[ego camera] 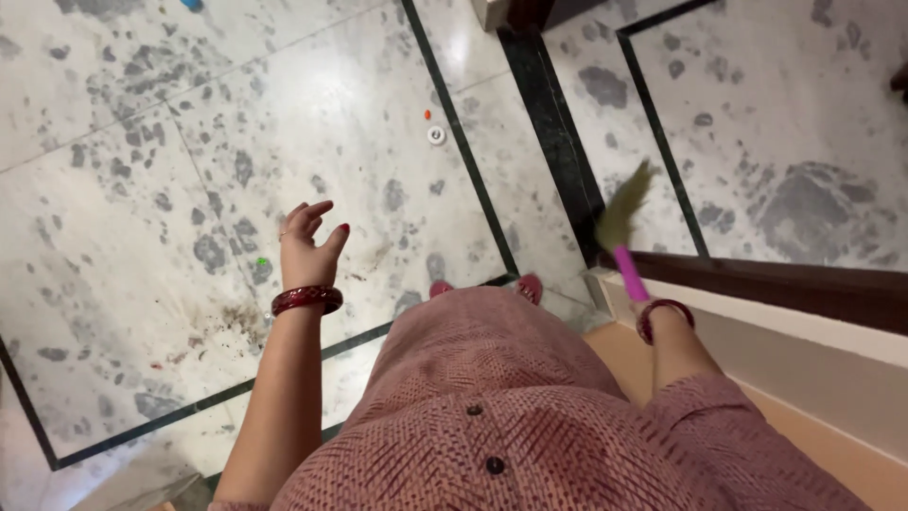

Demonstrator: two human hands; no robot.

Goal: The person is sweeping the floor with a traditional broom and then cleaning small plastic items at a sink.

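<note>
Broom (pixel 624 222), pink handle, gripped by right hand (pixel 662 317) near black floor border (pixel 558 142); left hand (pixel 307 251) fingers spread loose above open marble.

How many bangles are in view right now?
2: a dark red bangle on the left wrist, and a second bangle on the right wrist by the pink broom handle.

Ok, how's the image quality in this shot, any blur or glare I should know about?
Head view: the broom bristles are smeared by motion blur, while the left hand is only slightly soft. A bright glare patch sits on the glossy marble floor near the top middle. The dirt pile and floor speckles read clearly. The right hand is mostly hidden.
</note>
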